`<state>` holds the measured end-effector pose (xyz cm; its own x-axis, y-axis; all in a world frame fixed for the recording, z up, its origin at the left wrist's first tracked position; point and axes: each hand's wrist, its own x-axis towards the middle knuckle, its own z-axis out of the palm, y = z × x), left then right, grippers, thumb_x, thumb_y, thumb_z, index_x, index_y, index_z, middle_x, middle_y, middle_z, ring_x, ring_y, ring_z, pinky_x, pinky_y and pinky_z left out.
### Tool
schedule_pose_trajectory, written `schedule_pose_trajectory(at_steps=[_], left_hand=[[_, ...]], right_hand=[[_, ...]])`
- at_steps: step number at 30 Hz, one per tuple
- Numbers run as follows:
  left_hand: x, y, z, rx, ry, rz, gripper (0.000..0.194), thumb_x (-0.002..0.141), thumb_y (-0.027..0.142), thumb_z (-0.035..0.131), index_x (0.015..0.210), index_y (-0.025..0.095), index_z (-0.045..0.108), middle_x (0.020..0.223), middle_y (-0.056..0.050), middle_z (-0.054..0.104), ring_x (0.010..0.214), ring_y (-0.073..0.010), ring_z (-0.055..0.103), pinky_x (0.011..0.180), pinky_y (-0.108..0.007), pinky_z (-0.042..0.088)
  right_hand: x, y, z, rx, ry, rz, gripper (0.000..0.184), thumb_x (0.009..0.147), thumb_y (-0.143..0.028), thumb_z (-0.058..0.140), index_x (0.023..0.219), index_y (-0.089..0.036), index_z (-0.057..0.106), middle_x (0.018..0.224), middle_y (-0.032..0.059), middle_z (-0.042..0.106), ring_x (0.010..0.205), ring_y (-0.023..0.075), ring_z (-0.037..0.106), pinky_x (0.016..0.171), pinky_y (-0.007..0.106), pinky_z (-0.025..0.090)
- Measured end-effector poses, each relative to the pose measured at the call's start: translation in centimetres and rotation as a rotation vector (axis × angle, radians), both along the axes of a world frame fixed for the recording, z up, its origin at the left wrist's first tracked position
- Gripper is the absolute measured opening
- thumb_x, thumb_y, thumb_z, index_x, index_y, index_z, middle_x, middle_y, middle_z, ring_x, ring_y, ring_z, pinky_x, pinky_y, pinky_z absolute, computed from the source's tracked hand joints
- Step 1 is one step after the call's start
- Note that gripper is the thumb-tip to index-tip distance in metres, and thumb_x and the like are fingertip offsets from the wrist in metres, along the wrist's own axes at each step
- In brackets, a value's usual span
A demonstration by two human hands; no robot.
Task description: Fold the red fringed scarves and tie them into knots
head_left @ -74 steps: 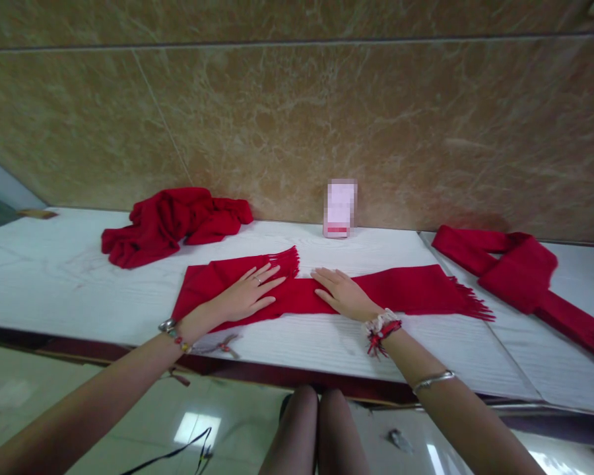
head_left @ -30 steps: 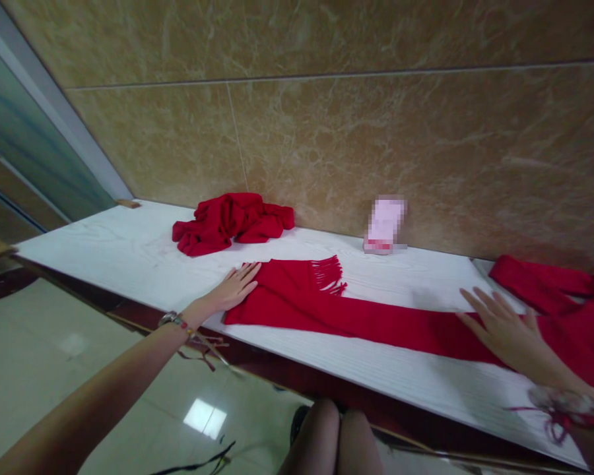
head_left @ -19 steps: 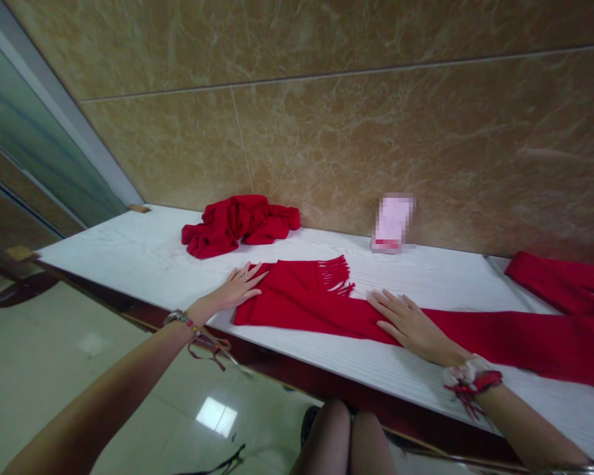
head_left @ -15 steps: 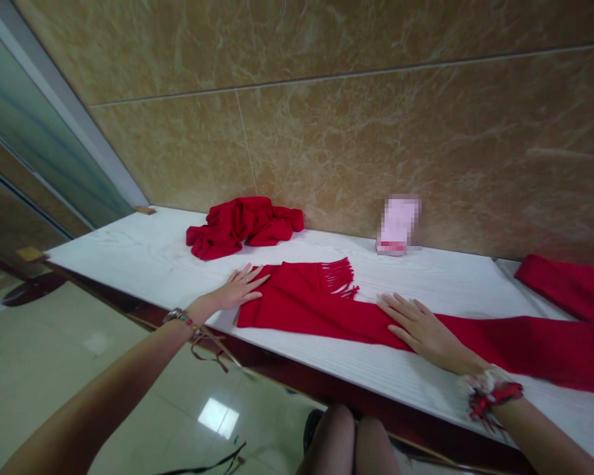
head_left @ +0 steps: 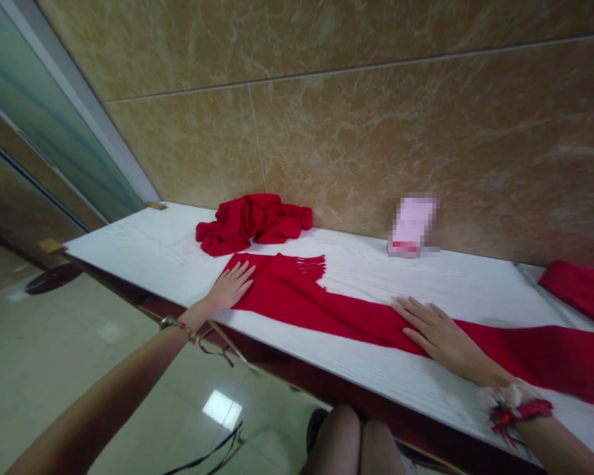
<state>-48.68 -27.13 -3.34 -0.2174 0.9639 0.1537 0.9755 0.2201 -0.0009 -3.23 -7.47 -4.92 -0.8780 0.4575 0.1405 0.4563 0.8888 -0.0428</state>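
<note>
A long red scarf (head_left: 346,315) lies flat across the white board, its left part folded over so that one fringed end lies on the near-middle stretch. My left hand (head_left: 231,285) rests on the folded left end with its fingers spread flat. Farther right, my right hand (head_left: 438,333) lies palm down on the scarf, fingers stretched out. The scarf's right end runs out of the picture. Behind the left end sits a crumpled red scarf or cloth (head_left: 255,224). Part of another red scarf (head_left: 579,290) shows at the right edge.
The white board (head_left: 361,349) runs along a brown marbled wall (head_left: 366,138). A pixelated pink-white phone-like object (head_left: 413,224) leans against the wall. Small wooden blocks (head_left: 51,245) are at the board's left end. A black cord (head_left: 212,452) lies on the tiled floor (head_left: 109,376).
My view has turned left. My left hand has slid the folded end leftward, and the fringe moved with it. My right hand came back from the far right and now presses on the scarf's middle.
</note>
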Motion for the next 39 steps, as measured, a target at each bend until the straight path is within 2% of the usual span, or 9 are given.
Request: schedule_pose_trajectory(at_steps=[3, 7, 11, 15, 19, 23, 30, 36, 39], left_hand=[[-1.1, -0.7, -0.8, -0.049, 0.038, -0.043, 0.048, 0.091, 0.038, 0.022, 0.133, 0.021, 0.037, 0.141, -0.009, 0.033, 0.131, -0.0241, 0.026, 0.102, -0.047, 0.026], [-3.6, -1.6, 0.2, -0.035, 0.094, 0.051, 0.047, 0.090, 0.040, 0.025, 0.129, 0.021, 0.044, 0.139, -0.011, 0.036, 0.131, -0.0284, 0.025, 0.100, -0.051, 0.026], [-1.9, -0.8, 1.0, -0.011, 0.070, 0.163, 0.050, 0.091, 0.038, 0.022, 0.136, 0.020, 0.031, 0.145, -0.010, 0.023, 0.133, -0.0284, 0.016, 0.101, -0.050, 0.025], [0.3, 0.1, 1.0, -0.155, 0.057, 0.054, 0.048, 0.090, 0.028, 0.021, 0.136, 0.018, 0.031, 0.144, -0.009, 0.027, 0.133, -0.0230, 0.020, 0.103, -0.046, 0.023], [0.2, -0.1, 0.9, -0.174, 0.106, 0.008, 0.049, 0.089, 0.025, 0.021, 0.136, 0.016, 0.031, 0.144, -0.010, 0.026, 0.133, -0.0215, 0.019, 0.104, -0.043, 0.023], [-1.6, -0.6, 0.7, -0.182, 0.132, -0.015, 0.048, 0.090, 0.027, 0.021, 0.136, 0.018, 0.031, 0.144, -0.008, 0.026, 0.133, -0.0213, 0.019, 0.104, -0.042, 0.024], [-6.6, -2.0, 1.1, -0.206, 0.193, 0.044, 0.045, 0.091, 0.029, 0.024, 0.134, 0.023, 0.037, 0.143, -0.006, 0.030, 0.132, -0.0256, 0.021, 0.102, -0.044, 0.025], [-3.8, 0.2, 1.2, -0.059, 0.169, 0.118, 0.046, 0.091, 0.029, 0.024, 0.136, 0.022, 0.033, 0.146, -0.007, 0.021, 0.133, -0.0261, 0.017, 0.101, -0.047, 0.027], [-2.7, 0.7, 0.7, -0.132, 0.098, 0.152, 0.046, 0.092, 0.030, 0.022, 0.137, 0.023, 0.029, 0.144, -0.006, 0.026, 0.132, -0.0242, 0.022, 0.100, -0.046, 0.028]], right_hand=[[-0.1, 0.0, 0.0, 0.002, -0.011, -0.007, 0.052, 0.090, -0.049, 0.020, 0.135, -0.029, 0.034, 0.139, 0.0033, 0.037, 0.127, 0.0224, 0.034, 0.099, 0.047, 0.032], [-0.1, -0.1, -0.1, -0.004, -0.008, -0.011, 0.053, 0.089, -0.050, 0.020, 0.135, -0.028, 0.034, 0.139, 0.0034, 0.038, 0.127, 0.0226, 0.034, 0.100, 0.047, 0.032], [0.1, 0.1, 0.0, -0.023, -0.004, -0.008, 0.054, 0.089, -0.051, 0.020, 0.136, -0.028, 0.033, 0.139, 0.0038, 0.038, 0.127, 0.0239, 0.034, 0.099, 0.050, 0.033], [-1.1, -0.3, 1.1, -0.032, -0.005, 0.006, 0.055, 0.089, -0.051, 0.020, 0.134, -0.025, 0.036, 0.139, 0.0062, 0.037, 0.129, 0.0270, 0.030, 0.101, 0.055, 0.027], [-4.6, -2.0, 2.4, -0.067, 0.039, 0.106, 0.054, 0.090, -0.048, 0.023, 0.137, -0.022, 0.031, 0.142, 0.0077, 0.030, 0.132, 0.0248, 0.021, 0.105, 0.053, 0.022], [-7.1, -3.3, 2.0, -0.128, 0.003, 0.173, 0.059, 0.087, -0.049, 0.034, 0.137, -0.018, 0.031, 0.141, 0.0106, 0.033, 0.130, 0.0248, 0.027, 0.106, 0.049, 0.024], [-6.8, -3.2, 1.1, -0.136, 0.025, 0.190, 0.058, 0.086, -0.045, 0.040, 0.137, -0.017, 0.031, 0.141, 0.0098, 0.032, 0.131, 0.0237, 0.026, 0.107, 0.047, 0.024], [-6.7, -3.2, 1.3, -0.152, 0.046, 0.190, 0.058, 0.083, -0.042, 0.045, 0.135, -0.018, 0.034, 0.141, 0.0092, 0.033, 0.131, 0.0249, 0.026, 0.107, 0.049, 0.024], [-6.6, -3.1, 1.1, -0.170, 0.065, 0.196, 0.058, 0.083, -0.041, 0.047, 0.135, -0.019, 0.036, 0.141, 0.0089, 0.033, 0.131, 0.0252, 0.026, 0.107, 0.049, 0.023]])
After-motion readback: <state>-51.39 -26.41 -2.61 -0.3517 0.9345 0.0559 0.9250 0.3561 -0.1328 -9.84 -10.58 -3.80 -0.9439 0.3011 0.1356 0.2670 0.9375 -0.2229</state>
